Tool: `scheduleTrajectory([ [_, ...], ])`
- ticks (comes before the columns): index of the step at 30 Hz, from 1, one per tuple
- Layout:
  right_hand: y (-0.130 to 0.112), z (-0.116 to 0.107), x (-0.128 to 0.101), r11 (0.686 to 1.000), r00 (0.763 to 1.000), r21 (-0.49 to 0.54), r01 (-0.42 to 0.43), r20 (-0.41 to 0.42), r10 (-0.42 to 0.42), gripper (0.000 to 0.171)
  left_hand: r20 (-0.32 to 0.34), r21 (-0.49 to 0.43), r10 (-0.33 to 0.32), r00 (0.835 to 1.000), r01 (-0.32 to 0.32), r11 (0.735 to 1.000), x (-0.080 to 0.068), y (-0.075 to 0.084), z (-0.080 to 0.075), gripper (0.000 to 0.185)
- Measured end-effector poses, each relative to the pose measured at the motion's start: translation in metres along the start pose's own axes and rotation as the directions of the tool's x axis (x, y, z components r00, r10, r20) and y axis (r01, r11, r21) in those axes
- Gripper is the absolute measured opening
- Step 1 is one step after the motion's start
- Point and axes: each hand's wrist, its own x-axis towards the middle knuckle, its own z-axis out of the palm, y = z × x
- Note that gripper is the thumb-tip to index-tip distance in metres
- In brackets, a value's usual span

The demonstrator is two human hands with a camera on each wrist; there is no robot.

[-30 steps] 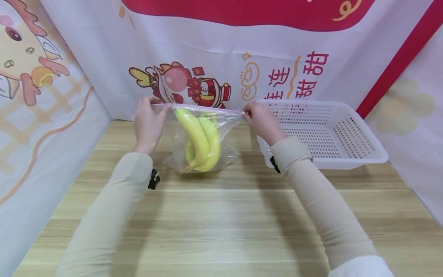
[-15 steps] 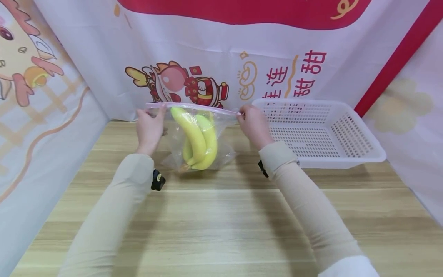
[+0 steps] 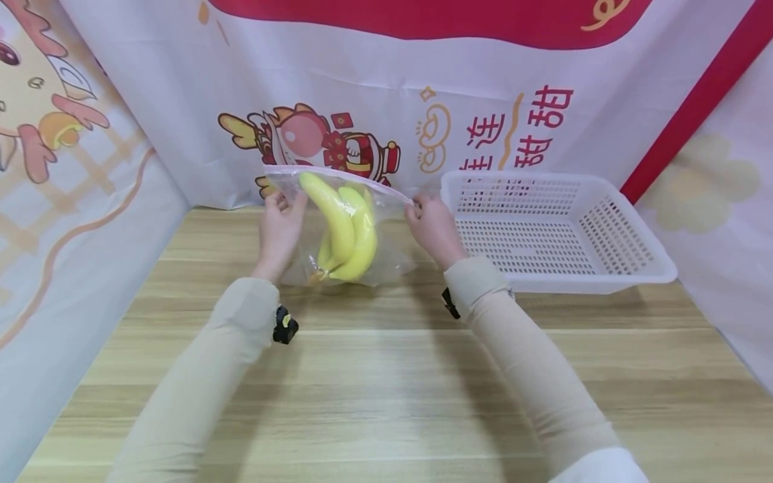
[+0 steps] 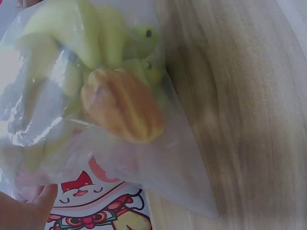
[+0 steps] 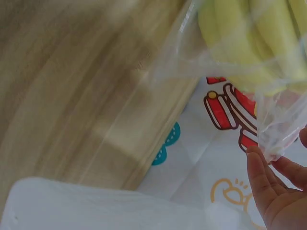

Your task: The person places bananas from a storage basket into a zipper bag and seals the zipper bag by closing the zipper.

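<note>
Head view: you have a wooden bench (image 3: 386,376) with a white basket (image 3: 652,272) to the right. Your left hand (image 3: 280,228) and right hand (image 3: 429,225) each pinch a top corner of the bag (image 3: 392,258); the bananas (image 3: 347,228) are already inside, and you have not yet closed the top.
Left wrist: the bananas' stem end sits low in the bag, above the bench.
Right wrist: your fingers (image 5: 268,191) are gripping the bag's corner.

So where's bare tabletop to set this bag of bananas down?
Bare wood lies between the two sleeves, in front of the bag. The white basket is bare inside too. It is crowded at the back, where both hands hold the bag near the basket.

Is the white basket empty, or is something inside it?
Empty. In the head view the white basket shows only its bare perforated floor; the bananas are in the plastic bag beside it.
</note>
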Motion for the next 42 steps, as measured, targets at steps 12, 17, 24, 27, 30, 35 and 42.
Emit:
scheduleTrajectory([
  [12,0.008,0.023,-0.006,0.990,0.985,0.119,-0.078,0.162,0.058,0.074,0.139,0.180,-0.016,0.990,-0.010,0.984,-0.002,-0.011,0.010,0.093],
  [17,0.008,0.033,-0.009,0.964,0.962,0.235,-0.122,0.269,0.056,0.088,0.124,0.127,-0.015,0.992,-0.001,0.992,-0.004,-0.012,0.014,0.093],
  [24,0.004,0.044,-0.015,0.956,0.945,0.278,-0.098,0.327,0.002,0.088,0.067,0.045,0.009,0.998,-0.013,0.999,-0.005,-0.014,0.021,0.076],
  [27,0.003,0.048,-0.016,0.955,0.937,0.291,-0.056,0.345,-0.051,0.078,0.063,0.058,0.023,0.998,-0.027,0.998,-0.005,-0.017,0.021,0.068],
  [30,0.002,0.051,-0.017,0.955,0.926,0.296,-0.022,0.366,-0.092,0.070,0.094,0.080,0.033,0.995,-0.040,0.996,-0.004,-0.020,0.021,0.066],
  [35,0.001,0.053,-0.017,0.951,0.925,0.308,-0.016,0.366,-0.103,0.070,0.137,0.099,0.062,0.989,-0.076,0.992,-0.003,-0.021,0.021,0.063],
  [42,0.000,0.055,-0.018,0.956,0.915,0.290,-0.033,0.394,-0.088,0.076,0.177,0.113,0.062,0.982,-0.082,0.990,-0.002,-0.021,0.019,0.066],
])
